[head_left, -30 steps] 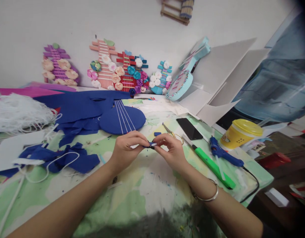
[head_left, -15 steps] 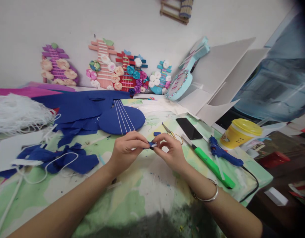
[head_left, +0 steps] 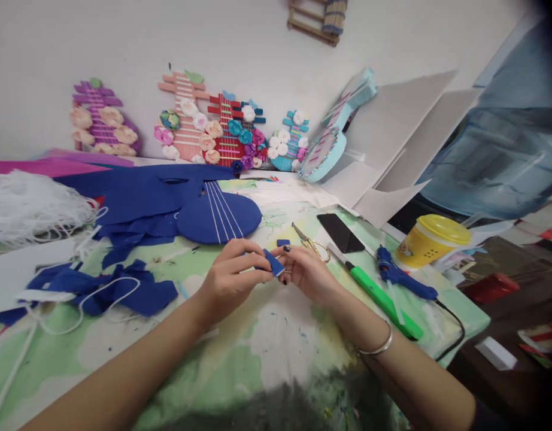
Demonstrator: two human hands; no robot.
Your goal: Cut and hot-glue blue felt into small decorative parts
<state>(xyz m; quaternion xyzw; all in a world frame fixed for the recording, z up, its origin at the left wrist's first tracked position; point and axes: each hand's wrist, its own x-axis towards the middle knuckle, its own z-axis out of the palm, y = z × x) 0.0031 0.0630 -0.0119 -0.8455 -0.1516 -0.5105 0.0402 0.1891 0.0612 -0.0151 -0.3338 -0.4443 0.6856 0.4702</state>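
Between the thumb and fingers of my left hand (head_left: 233, 272) is a small blue foam piece (head_left: 275, 264) with a pale edge. My right hand (head_left: 305, 266) is beside it, fingers curved and parted, at or close to the piece's right side. Just behind the hands lies another small blue piece (head_left: 284, 243). Past my left hand rests a blue guitar-shaped body (head_left: 220, 218) with white strings across it. Gold-handled scissors (head_left: 309, 241) lie beyond my right hand.
To the right are a green utility knife (head_left: 384, 302), a blue glue gun (head_left: 404, 275), a black phone (head_left: 340, 233) and a yellow tub (head_left: 432, 242). Blue scraps (head_left: 100, 287) and tangled white cord (head_left: 36, 206) lie left. Decorated guitars (head_left: 184, 114) lean on the wall.
The blue piece has turned so its flat face shows. My right fingers, pinching it before, have loosened and spread. The view has shifted slightly.
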